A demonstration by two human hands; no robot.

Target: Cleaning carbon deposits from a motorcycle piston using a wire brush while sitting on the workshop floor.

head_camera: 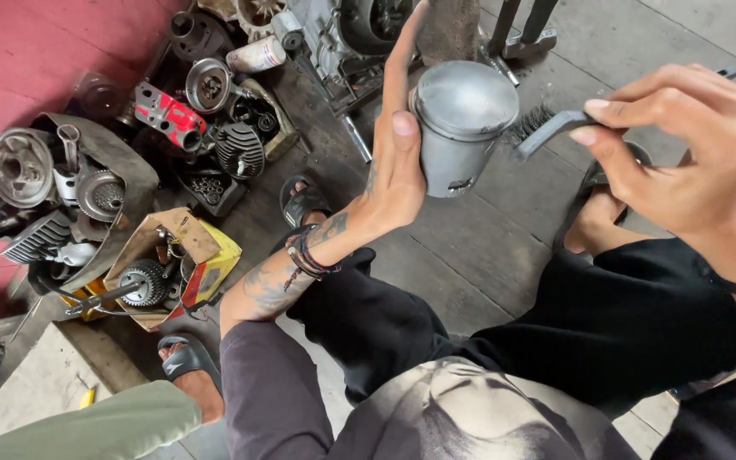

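The left hand (398, 175) is wrapped around a grey metal piston (462, 136), thumb and fingers clamped on its side, holding it up above the wooden plank floor (479, 255). The right hand (683, 153) pinches the handle of a dark wire brush (543, 128), whose bristles touch the piston's side. A yellow cardboard box of engine parts (215, 264) sits off to the left, well apart.
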